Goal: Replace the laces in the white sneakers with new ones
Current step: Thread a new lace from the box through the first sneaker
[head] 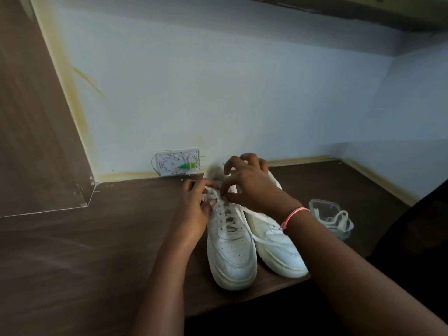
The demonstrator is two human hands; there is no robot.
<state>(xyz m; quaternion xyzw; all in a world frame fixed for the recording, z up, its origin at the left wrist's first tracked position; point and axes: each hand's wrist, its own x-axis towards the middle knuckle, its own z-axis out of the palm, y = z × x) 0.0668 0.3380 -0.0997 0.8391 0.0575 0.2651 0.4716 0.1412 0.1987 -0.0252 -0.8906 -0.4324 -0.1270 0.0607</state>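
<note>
Right, both hands up at the top of the left-hand sneaker, toe pointed back twd the camera, sole flat on the dark wood desk. Left hand curled in against the shoe's outer side nr the upper eyelets, thumb and fingertips pinched together on the white lace there. Right hand reached across from the other side, thumb and forefinger nipped shut on that same lace by the top eyelets, other fingers lifted and spread over the collar. Exactly which strand sat in which pinch: couldn't tell, too blurred. Pink thread band round the right wrist.

Lower eyelets on that shoe laced, crossings visible down the tongue. Second sneaker just beside it on the right, touching along the side, angled a bit outward, partly hidden under the right forearm; a flat white lace strip draped across its top.

Further right, well apart from the shoes, small clear plastic box on the desk w/ a loose tangle of white laces spilling over its near edge. Back at the wall, white plastic junction plate w/ a green bit in the middle and thin yellow wire, propped at the desk's rear edge, just behind the hands.
</note>
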